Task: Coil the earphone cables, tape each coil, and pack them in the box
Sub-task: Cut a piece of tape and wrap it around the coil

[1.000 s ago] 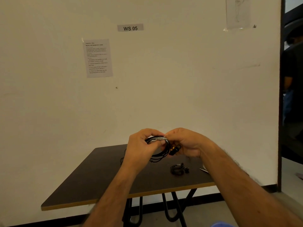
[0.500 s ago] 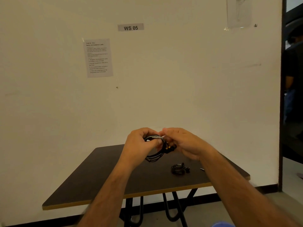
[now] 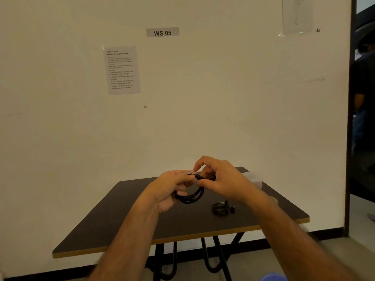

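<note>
A black coiled earphone cable [image 3: 191,196] hangs in the air above the dark table [image 3: 142,226]. My left hand [image 3: 172,187] grips its left side, with clear tape showing at the top of the coil. My right hand [image 3: 220,179] pinches the coil at its top right, fingers curled round the strands. A second coiled black earphone [image 3: 222,207] lies on the table to the right, below my right wrist. A translucent plastic box [image 3: 253,178] sits at the table's far right edge, partly hidden by my right hand.
The table stands against a white wall bearing a "WS 05" label [image 3: 162,32] and an instruction sheet [image 3: 121,69]. A person in dark clothes [image 3: 364,98] stands in the doorway at the right. Black metal legs [image 3: 211,258] show under the table.
Both hands have kept hold of the coil and shifted slightly right. My right hand's fingers have lifted and re-pinched at the coil's top. The box has come into view behind it.
</note>
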### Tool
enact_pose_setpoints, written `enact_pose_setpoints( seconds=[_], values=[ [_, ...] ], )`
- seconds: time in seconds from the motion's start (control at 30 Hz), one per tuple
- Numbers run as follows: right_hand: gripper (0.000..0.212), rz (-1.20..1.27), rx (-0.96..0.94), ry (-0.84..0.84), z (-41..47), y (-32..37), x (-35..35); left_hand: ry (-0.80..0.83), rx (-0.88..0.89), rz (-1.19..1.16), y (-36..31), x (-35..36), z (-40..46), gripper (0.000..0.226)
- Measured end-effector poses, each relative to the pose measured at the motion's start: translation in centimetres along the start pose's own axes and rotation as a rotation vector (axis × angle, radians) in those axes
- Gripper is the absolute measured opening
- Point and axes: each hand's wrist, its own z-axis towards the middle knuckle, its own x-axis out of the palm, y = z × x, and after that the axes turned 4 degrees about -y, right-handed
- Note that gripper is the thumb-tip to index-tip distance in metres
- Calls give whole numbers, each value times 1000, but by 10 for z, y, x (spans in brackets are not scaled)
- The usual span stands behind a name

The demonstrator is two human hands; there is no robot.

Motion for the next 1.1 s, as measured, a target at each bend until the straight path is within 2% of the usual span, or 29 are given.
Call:
enact_pose_setpoints(
  seconds=[0.13,0.23,0.43,0.73,0.93,1.1],
  values=[
    [22,-276,-104,-51,1,3,5,-51,-8,-82,4,2,4,18],
    [21,-430,-236,-174,2,6,10,-85,-5,-114,7,5,4,15],
    [13,-458,-311,-330,1,3,20,-126,3,-119,6,8,3,13],
    [14,-451,-298,-301,1,4,20,-152,14,-113,7,6,0,10],
    [16,-291,-164,-287,-1,7,23,-248,157,115,13,7,0,21],
    [12,140,147,-366,-2,11,27,-373,313,306,17,14,-1,20]
  ],
)
